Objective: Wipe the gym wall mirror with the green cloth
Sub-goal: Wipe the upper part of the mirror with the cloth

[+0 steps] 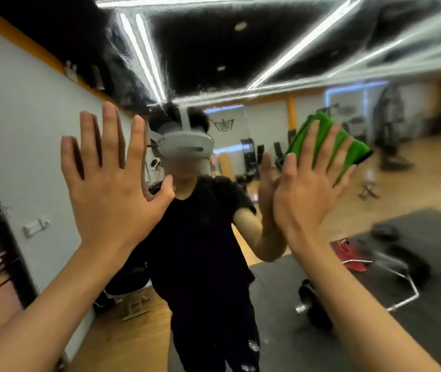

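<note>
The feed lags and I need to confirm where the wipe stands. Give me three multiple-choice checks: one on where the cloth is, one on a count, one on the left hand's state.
1. Where is the green cloth?
A. On the floor.
B. Under the right hand, flat against the mirror.
C. Draped over a bench.

2. How many hands touch the cloth?
A. None.
B. One.
C. Two.

3. How is the left hand?
A. Curled in a fist.
B. Pinching the cloth.
C. Fingers straight and spread, holding nothing.

Answers:
1 B: green shows between the right hand's straight fingers, which press it to the glass.
2 B: only the right hand lies on it.
3 C: all five fingers are fanned out, well apart from the cloth.
</note>
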`<control>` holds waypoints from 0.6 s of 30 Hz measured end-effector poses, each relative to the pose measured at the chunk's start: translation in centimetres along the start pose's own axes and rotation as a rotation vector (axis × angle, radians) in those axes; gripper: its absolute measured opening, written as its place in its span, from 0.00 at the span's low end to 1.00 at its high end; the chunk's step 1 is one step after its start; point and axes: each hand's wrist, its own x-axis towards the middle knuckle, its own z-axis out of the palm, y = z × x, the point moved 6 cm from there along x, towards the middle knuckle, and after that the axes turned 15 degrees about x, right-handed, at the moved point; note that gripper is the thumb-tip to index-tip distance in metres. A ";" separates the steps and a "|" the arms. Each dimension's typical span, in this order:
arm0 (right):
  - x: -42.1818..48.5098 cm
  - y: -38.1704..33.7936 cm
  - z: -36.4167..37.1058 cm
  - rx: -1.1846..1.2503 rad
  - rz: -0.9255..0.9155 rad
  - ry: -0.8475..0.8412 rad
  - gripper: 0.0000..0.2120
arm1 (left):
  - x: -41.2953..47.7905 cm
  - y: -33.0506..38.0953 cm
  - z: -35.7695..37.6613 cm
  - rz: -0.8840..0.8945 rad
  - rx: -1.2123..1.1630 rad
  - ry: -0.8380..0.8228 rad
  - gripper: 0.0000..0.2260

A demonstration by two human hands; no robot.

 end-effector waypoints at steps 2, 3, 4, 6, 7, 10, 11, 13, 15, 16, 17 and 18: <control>-4.4 -5.7 2.4 0.028 -0.239 -0.143 0.35 | -0.1 -0.1 0.1 0.006 0.000 0.002 0.39; -7.1 -7.6 3.3 0.029 -0.419 -0.274 0.34 | -0.1 -0.2 0.1 0.010 0.001 0.004 0.39; -9.3 -7.9 3.6 0.019 -0.584 -0.387 0.34 | -0.1 -0.3 0.1 0.011 0.000 0.007 0.39; -10.7 -5.0 2.5 -0.008 -0.798 -0.499 0.32 | -0.2 -0.5 0.2 0.014 -0.007 0.012 0.39; -10.1 -2.4 1.6 -0.032 -0.809 -0.492 0.31 | -0.2 -0.4 0.2 0.010 -0.011 0.012 0.39; -4.7 5.9 -1.3 -0.051 -0.327 -0.252 0.31 | -0.3 -0.1 0.6 -0.010 -0.023 0.006 0.39; -3.0 7.8 -2.1 -0.040 -0.068 -0.131 0.32 | -0.3 -0.1 0.7 -0.015 -0.032 0.007 0.39; -2.2 7.5 -2.0 -0.037 0.272 0.058 0.33 | -0.3 -0.1 0.7 -0.014 -0.045 -0.003 0.38; -4.2 3.5 -0.7 -0.019 0.198 0.046 0.33 | -0.2 -0.1 0.7 -0.014 -0.048 -0.011 0.38; -6.2 1.2 0.2 -0.002 0.044 -0.037 0.32 | -0.2 0.0 0.6 -0.012 -0.043 -0.014 0.39; -8.7 -0.6 1.1 -0.006 -0.154 -0.167 0.32 | -0.2 0.0 0.5 -0.006 -0.031 -0.017 0.39; -11.3 -1.7 1.5 -0.026 -0.364 -0.301 0.32 | -0.3 0.0 0.4 -0.001 -0.019 -0.020 0.39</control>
